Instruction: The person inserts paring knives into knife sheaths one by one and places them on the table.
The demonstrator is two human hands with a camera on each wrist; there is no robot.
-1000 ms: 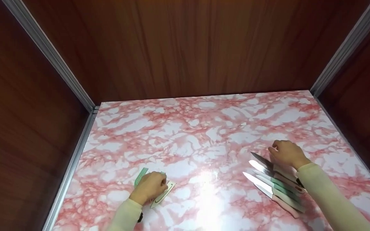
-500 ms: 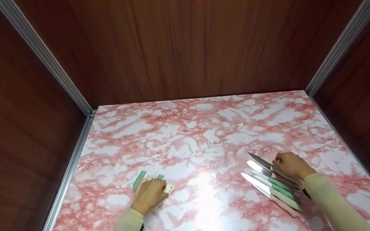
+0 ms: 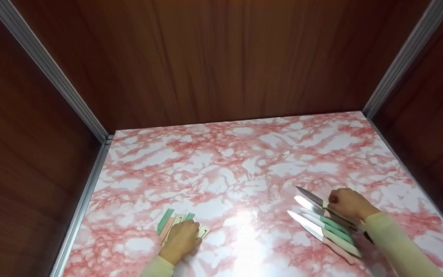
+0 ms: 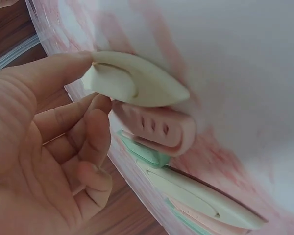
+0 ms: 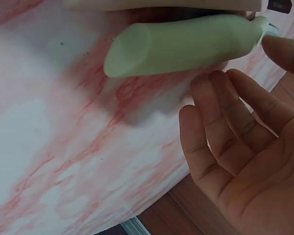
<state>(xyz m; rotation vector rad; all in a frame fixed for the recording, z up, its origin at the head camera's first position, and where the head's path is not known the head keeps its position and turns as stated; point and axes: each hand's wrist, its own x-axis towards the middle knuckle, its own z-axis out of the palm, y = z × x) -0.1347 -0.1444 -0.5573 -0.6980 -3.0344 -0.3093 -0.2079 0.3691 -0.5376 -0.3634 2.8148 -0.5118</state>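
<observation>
My left hand (image 3: 183,239) pinches the end of a cream knife sheath (image 4: 137,81) between thumb and index finger; its other fingers curl loosely. Beside it on the table lie a pink sheath (image 4: 157,128) with slots, a green sheath (image 4: 144,149) and another cream sheath (image 4: 191,193). My right hand (image 3: 354,204) is at the handle of the farthest knife (image 3: 310,195). In the right wrist view its pale cream handle (image 5: 181,46) lies along the fingertips, with the thumb near the handle's blade end and the fingers bent loosely.
Nearer than that knife, several more knives lie side by side, blades pointing left, among them a green-handled knife (image 3: 337,230) and a pink-handled knife (image 3: 335,248). A green sheath (image 3: 164,220) is leftmost. Wooden panels (image 3: 221,57) enclose the marbled table (image 3: 240,161).
My right hand has come down and nearer, onto the farthest knife's handle. My left hand has shifted slightly toward me over the sheaths, leaving more of them in sight. The camera view has shifted a little.
</observation>
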